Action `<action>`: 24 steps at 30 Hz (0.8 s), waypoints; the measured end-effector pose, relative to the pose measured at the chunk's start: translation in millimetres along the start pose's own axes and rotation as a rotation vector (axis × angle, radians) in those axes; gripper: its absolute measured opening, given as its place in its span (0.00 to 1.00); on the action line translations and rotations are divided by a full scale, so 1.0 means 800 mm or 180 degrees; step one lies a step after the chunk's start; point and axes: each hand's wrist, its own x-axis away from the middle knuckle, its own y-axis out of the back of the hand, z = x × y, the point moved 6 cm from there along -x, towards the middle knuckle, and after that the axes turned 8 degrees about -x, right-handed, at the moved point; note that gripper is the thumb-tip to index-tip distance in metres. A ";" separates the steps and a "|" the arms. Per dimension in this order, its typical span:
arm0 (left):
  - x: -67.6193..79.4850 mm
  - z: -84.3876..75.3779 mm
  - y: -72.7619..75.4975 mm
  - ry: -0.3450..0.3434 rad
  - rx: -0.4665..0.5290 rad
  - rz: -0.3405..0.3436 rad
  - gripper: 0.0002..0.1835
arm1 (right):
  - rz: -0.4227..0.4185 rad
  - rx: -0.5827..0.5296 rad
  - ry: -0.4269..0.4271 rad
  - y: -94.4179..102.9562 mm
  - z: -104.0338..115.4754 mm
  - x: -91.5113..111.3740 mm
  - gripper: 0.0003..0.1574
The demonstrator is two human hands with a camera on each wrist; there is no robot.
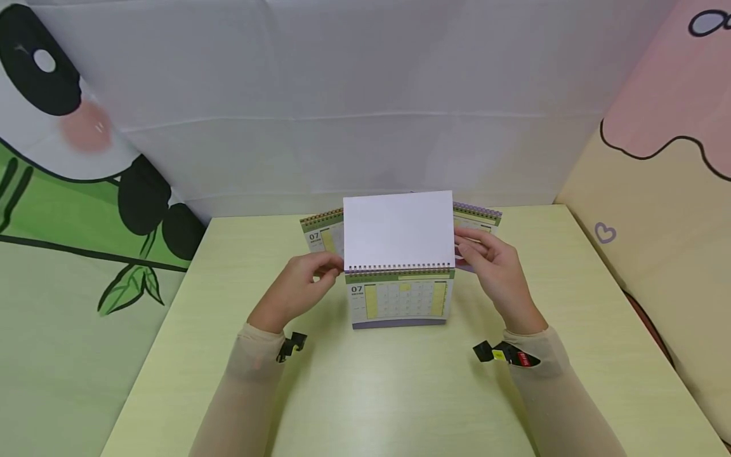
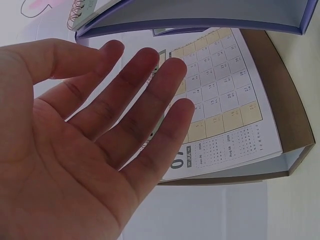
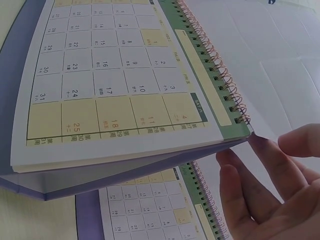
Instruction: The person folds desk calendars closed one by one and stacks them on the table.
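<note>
A spiral-bound desk calendar [image 1: 400,301] stands in front of me with its 07 page facing forward. A blank white sheet [image 1: 398,230] rises above its rings. My left hand [image 1: 302,285] is at the calendar's left side by the spiral; in the left wrist view its fingers [image 2: 160,130] are loosely extended, with nothing held. At the right side is my right hand [image 1: 497,273]. In the right wrist view its index fingertip touches the calendar's upper corner by the rings [image 3: 232,100], while the thumb stands apart from it.
Behind the front calendar, partly hidden, stand a brown-based calendar [image 2: 295,95] on the left and a purple-edged calendar [image 1: 480,216] on the right. They rest on a pale wooden table [image 1: 400,393]. A white cloth backdrop [image 1: 365,127] and printed side panels [image 1: 657,241] border it.
</note>
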 end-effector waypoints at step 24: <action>-0.011 -0.002 -0.004 0.0071 -0.0067 0.0020 0.12 | -0.0004 -0.0140 0.0040 0.008 -0.001 -0.017 0.24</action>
